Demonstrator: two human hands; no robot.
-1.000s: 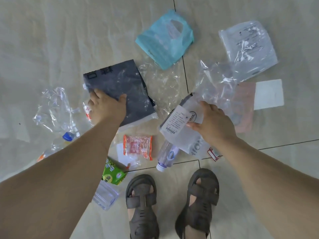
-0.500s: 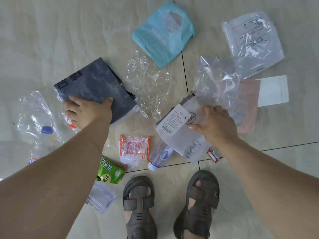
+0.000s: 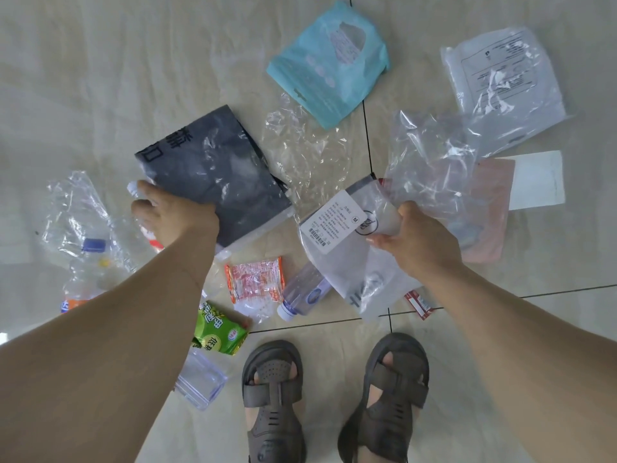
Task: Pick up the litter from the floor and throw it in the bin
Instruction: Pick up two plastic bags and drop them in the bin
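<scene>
Fingers of left hand (image 3: 173, 215) curled round the near edge of a dark grey bag (image 3: 213, 172), right hand (image 3: 424, 242) pinching a frosted labelled bag (image 3: 347, 242), both amid litter mid-floor (image 3: 100, 78), sandalled feet (image 3: 334, 399) at near edge.

Two hands, left (image 3: 173, 215) and right (image 3: 424, 242). Two sandals (image 3: 273, 402). Perhaps three plastic bottles (image 3: 305, 292), seven or so plastic bags (image 3: 329, 61), three snack wrappers (image 3: 255, 284), one clear box (image 3: 200, 379).
</scene>
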